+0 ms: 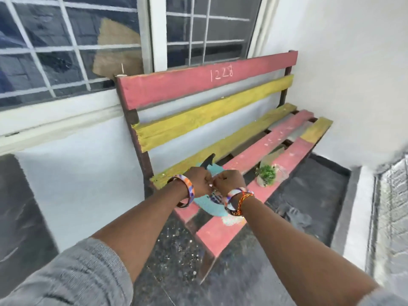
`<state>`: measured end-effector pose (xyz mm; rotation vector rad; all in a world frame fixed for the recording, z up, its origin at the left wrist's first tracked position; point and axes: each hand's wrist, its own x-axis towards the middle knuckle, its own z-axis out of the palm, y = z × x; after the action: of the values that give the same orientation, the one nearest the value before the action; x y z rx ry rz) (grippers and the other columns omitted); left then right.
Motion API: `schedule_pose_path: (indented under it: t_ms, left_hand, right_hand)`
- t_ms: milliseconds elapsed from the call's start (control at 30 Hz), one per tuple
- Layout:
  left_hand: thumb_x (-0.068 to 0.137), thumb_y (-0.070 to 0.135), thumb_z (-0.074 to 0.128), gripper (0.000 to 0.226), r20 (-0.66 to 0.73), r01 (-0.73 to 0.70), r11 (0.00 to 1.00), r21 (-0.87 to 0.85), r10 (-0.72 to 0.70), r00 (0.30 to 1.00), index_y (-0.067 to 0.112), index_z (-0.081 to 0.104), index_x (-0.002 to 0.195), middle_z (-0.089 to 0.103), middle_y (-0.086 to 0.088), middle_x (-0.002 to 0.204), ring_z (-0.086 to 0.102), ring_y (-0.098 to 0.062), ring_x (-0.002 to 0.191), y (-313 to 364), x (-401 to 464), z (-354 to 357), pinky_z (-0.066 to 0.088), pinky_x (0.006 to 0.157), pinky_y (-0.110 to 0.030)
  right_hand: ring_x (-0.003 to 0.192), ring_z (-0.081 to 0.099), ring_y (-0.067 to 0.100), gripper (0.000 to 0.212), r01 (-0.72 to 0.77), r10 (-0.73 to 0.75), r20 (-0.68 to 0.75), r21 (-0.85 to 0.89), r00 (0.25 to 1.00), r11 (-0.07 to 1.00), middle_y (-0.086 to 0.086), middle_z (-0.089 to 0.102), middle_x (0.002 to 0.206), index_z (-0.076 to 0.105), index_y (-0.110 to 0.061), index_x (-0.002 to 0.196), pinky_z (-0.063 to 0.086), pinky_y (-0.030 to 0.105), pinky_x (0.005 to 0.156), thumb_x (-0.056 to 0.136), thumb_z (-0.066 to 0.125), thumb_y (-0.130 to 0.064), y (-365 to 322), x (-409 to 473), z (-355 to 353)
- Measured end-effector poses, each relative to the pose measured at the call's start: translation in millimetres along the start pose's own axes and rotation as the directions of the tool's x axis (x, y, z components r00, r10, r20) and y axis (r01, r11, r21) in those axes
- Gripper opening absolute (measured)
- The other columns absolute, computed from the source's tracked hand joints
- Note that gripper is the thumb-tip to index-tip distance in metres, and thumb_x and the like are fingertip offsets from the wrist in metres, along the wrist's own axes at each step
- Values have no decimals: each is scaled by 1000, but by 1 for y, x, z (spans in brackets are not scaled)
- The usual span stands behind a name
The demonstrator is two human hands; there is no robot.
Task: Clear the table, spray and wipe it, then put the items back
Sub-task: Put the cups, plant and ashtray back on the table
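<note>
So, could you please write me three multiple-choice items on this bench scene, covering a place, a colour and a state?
1. Where does the small green potted plant stand?
A. on a pink seat slat
B. on the floor
C. on the window sill

2. What colour is the top slat of the slatted wooden bench?
A. yellow
B. pink
C. blue

3. How are the left hand and right hand held?
A. spread flat
B. fists together
C. far apart

Answers: A, it rests on the seat; B, the slat with chalked digits is pink; B, the knuckles meet over the turquoise cloth.

Bright even daylight, soft shadows; edges smeared, wide-angle bending, overall blur
</note>
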<state>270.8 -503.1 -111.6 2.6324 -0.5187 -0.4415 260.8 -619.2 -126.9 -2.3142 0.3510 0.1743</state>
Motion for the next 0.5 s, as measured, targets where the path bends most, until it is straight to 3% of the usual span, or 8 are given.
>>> schedule_pose_path:
  t_ms: [67, 133, 267, 333, 400, 500]
  left_hand:
    - [81, 33, 50, 42, 40, -11, 1000, -12, 12, 999, -1, 68, 98, 68, -20, 107, 61, -33, 103, 6, 34, 4, 44, 80, -32]
    - [74, 37, 45, 50, 75, -30, 999, -35, 33, 997, 1, 69, 98, 68, -19, 109, 61, -31, 105, 15, 67, 8, 43, 81, -30]
    - [85, 22, 58, 34, 131, -37, 989, -142, 56, 990, 3, 65, 112, 64, -14, 120, 58, -28, 113, 35, 119, 18, 44, 92, -27]
    - [86, 14, 57, 30, 146, -45, 985, -167, 69, 987, 4, 63, 114, 63, -14, 122, 58, -28, 113, 48, 148, 27, 45, 91, -26]
    - [86, 14, 58, 30, 147, -48, 983, -179, 75, 986, 5, 63, 115, 62, -13, 122, 58, -27, 112, 64, 173, 34, 45, 90, -25]
    - [85, 15, 61, 31, 143, -31, 982, -184, 58, 988, 4, 63, 114, 63, -13, 122, 58, -27, 112, 94, 215, 49, 45, 91, -25]
  right_hand:
    - [81, 65, 28, 20, -33, 33, -21, -2, 999, 999, 23, 70, 88, 73, 1, 85, 44, 28, 64, 85, 57, -11, 12, 29, -13]
    - [93, 67, 36, 24, -73, 74, -38, 8, 997, 997, 26, 70, 96, 72, 5, 92, 51, 36, 74, 85, 56, -11, 27, 57, -22]
    - [84, 67, 42, 24, -142, 144, -52, 44, 988, 989, 33, 67, 91, 66, 13, 83, 45, 36, 58, 82, 52, -7, 65, 97, -41]
    - [71, 65, 34, 22, -184, 187, -45, 55, 981, 981, 33, 67, 86, 64, 10, 74, 40, 32, 55, 80, 52, -6, 90, 120, -58]
    - [69, 60, 29, 21, -213, 217, -53, 73, 975, 974, 32, 67, 87, 64, 9, 75, 42, 35, 57, 80, 52, -8, 112, 141, -79]
    - [76, 63, 36, 26, -196, 199, -77, 39, 977, 980, 33, 66, 91, 64, 13, 85, 52, 43, 70, 84, 53, -10, 145, 176, -115]
